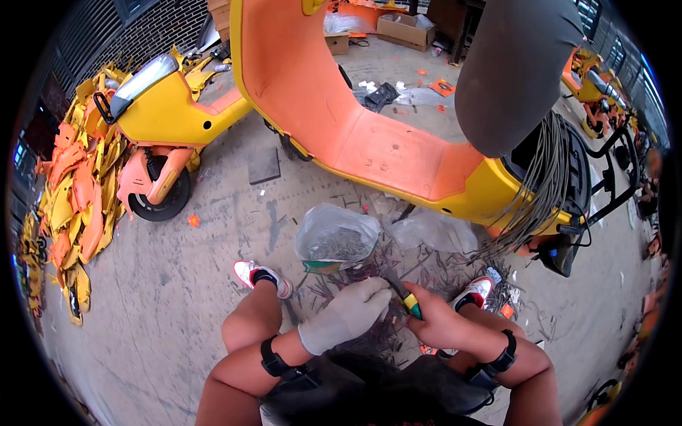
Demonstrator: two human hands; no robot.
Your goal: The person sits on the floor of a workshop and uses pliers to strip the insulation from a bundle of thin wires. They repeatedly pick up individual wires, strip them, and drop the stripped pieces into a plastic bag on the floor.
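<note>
My left hand (348, 316) wears a pale grey glove, with its fingers closed in a pinch; what they hold is hidden. Beside it my bare right hand (437, 317) is wrapped around a hand tool with a yellow-and-green handle (411, 304). The tool's dark, narrow end (391, 279) points up and away, right at the gloved fingertips; whether it is a blade or jaws cannot be made out. Just beyond my hands stands a container lined with a clear plastic bag (337, 234), holding many short grey pieces. Dark strips of scrap (383, 334) litter the floor beneath my hands.
A yellow-and-orange scooter body (391, 160) spans the space ahead, with a bundle of grey cables (543, 177) draped over its right end and a dark grey rounded shape (522, 71) above. Another scooter (160, 113) and a heap of body panels (78, 192) are at left.
</note>
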